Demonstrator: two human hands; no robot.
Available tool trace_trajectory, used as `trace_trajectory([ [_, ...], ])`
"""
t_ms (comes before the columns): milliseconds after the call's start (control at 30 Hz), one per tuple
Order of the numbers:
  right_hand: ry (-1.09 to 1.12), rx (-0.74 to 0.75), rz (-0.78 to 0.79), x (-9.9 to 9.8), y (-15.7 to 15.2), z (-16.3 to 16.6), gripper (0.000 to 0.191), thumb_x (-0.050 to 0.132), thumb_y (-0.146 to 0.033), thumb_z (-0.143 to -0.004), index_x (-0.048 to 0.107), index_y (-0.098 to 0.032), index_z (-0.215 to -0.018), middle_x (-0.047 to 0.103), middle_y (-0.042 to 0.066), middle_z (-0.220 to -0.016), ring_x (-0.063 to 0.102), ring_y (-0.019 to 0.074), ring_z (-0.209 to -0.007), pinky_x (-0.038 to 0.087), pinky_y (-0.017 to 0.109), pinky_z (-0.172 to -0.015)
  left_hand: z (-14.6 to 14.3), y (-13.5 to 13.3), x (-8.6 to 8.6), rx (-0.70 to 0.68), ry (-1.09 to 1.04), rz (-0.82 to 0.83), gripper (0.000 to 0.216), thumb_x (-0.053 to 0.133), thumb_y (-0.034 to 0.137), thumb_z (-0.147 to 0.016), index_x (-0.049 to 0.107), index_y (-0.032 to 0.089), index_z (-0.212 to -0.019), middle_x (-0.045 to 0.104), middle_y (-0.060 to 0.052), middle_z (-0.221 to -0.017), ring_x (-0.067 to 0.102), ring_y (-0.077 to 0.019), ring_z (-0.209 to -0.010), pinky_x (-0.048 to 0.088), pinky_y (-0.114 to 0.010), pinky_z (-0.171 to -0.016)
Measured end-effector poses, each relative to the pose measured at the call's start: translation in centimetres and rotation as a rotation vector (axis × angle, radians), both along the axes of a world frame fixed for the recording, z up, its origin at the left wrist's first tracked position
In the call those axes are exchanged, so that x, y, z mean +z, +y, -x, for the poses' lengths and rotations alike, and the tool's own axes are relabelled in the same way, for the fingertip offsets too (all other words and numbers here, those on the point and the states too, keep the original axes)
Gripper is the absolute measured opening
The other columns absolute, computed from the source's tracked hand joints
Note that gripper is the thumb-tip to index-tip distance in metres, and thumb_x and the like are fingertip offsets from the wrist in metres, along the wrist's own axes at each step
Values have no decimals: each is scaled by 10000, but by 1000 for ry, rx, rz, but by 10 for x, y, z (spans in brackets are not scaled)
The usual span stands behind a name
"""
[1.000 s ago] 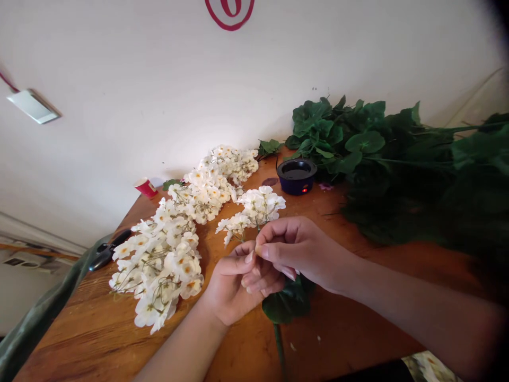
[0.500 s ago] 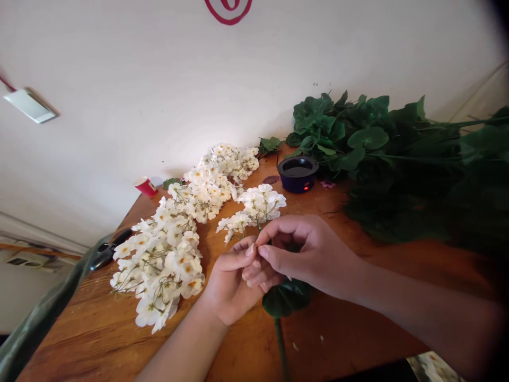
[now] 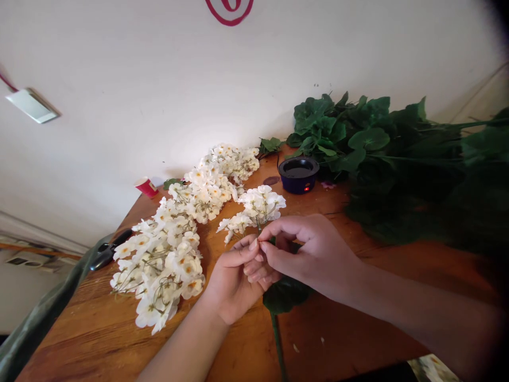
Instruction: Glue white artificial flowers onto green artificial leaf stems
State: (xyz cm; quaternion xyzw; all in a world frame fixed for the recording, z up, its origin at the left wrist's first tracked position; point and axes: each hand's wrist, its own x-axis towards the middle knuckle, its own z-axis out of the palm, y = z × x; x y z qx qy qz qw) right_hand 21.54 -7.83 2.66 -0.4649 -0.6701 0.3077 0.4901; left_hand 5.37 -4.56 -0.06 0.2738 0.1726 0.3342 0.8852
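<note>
Both hands meet over a wooden table [image 3: 342, 339], pinching the thin stem of an artificial white flower spray [image 3: 256, 208]. My left hand [image 3: 233, 281] curls around the stem from below. My right hand [image 3: 314, 257] comes in from the right, its thumb and fingertips closed at the same spot, hiding part of the stem. Under the hands hangs a dark green fabric leaf [image 3: 284, 294], with a long green stem [image 3: 277, 339] running toward me. Just left of my left hand lies a large heap of white artificial blossoms [image 3: 167, 249].
A dark blue round pot [image 3: 298, 175] with a small red light stands beyond the hands. A mass of artificial green leaves [image 3: 382, 159] fills the right side. Further left are a red paper cup [image 3: 146, 187], a black-handled tool [image 3: 106, 253] and a green cloth [image 3: 40, 313].
My right hand has closed in slightly toward my left, its fingertips drawing tighter around the stem. The flowers and the other things on the table stay in place.
</note>
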Motion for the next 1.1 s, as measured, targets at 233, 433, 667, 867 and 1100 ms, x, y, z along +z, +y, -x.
trace_trajectory([
  [233, -28, -29, -65, -3, 0, 0, 71, 652, -222, -792, 719, -200, -792, 561, -46, -521, 467, 75, -469, 325, 200, -466, -1, -1, 0, -4, -11, 10, 196, 679, 175, -828, 567, 127, -675, 322, 80, -485, 264, -39, -444, 390, -186, -553],
  [433, -103, -85, -128, -7, -1, 1, 62, 639, -208, -778, 700, -208, -774, 561, -48, -515, 435, 70, -446, 308, 203, -473, -3, -1, 2, 12, 15, 18, 205, 708, 183, -805, 562, 128, -673, 307, 83, -487, 250, -31, -440, 365, -144, -522],
  [667, -273, -166, -299, -14, -1, 0, 34, 624, -217, -770, 653, -212, -753, 565, -40, -535, 444, 83, -475, 314, 229, -526, -4, -3, 1, 31, 62, 8, 194, 705, 175, -803, 562, 134, -678, 315, 79, -483, 275, -38, -448, 374, -145, -521],
  [867, -327, -186, -363, -17, 0, 0, 45, 603, -210, -773, 614, -203, -730, 546, -41, -535, 452, 87, -497, 319, 231, -543, -7, -4, 1, 60, 81, 9, 233, 712, 173, -804, 537, 139, -653, 313, 82, -476, 270, -36, -438, 363, -142, -499],
  [1100, -344, -187, -383, -15, 1, -1, 58, 595, -199, -770, 600, -201, -712, 540, -44, -530, 440, 84, -488, 306, 234, -534, -9, -8, 1, 73, 86, 4, 259, 737, 244, -810, 551, 139, -664, 286, 88, -487, 239, -37, -443, 382, -148, -514],
])
